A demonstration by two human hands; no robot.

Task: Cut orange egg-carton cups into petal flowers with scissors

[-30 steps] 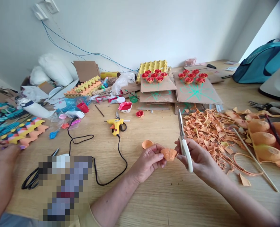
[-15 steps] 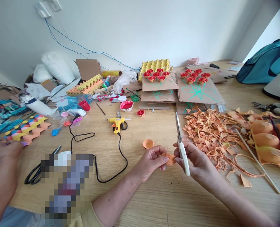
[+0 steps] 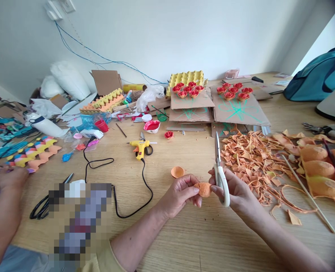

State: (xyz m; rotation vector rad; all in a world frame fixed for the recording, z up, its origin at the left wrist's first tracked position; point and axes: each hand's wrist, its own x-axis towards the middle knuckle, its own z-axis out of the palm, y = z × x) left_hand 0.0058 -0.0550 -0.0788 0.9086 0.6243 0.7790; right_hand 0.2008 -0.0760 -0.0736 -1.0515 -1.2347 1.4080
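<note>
- Light wood table [image 3: 184, 234] fills pretty much the whole view, with craft clutter piled along the far edge.
- Teal fabric backpack [image 3: 317, 75] sits far right, chopped off by the frame.
- Flat brown cardboard sheets [image 3: 238, 113] lie at the back with green paint streaks (just strokes, no letters I can read) and small red paper roses [image 3: 233, 92] sitting on top.
- Heap of orange cardboard trimmings [image 3: 249, 155] is right of the hands, beside an orange pulp egg tray [image 3: 317, 168] that runs out of frame.
- Blurred-out block [image 3: 79, 219] near bottom left hides whatever's under it.
- Another person's hand [image 3: 7, 179] is at the left edge; what it's on is too cut off to make out.
- Right hand [image 3: 239, 192] is wrapped around the handles of the white-handled steel scissors [image 3: 220, 170]. Their long axis runs straight away from the person, with the tips aimed at the cardboard sheets and the blades looking closed together.
- Left hand [image 3: 178, 194] has its fingertips pinched on the small orange egg-carton cup [image 3: 203, 189], held just above the table between both hands and touching the right hand's fingers by the scissor handles. I can't tell which way its open side faces.
- Yellow hot glue gun [image 3: 140, 146] with a black cord lies further back to the left.
- Loose round orange cup [image 3: 177, 172] rests on the table just behind the left hand.
</note>
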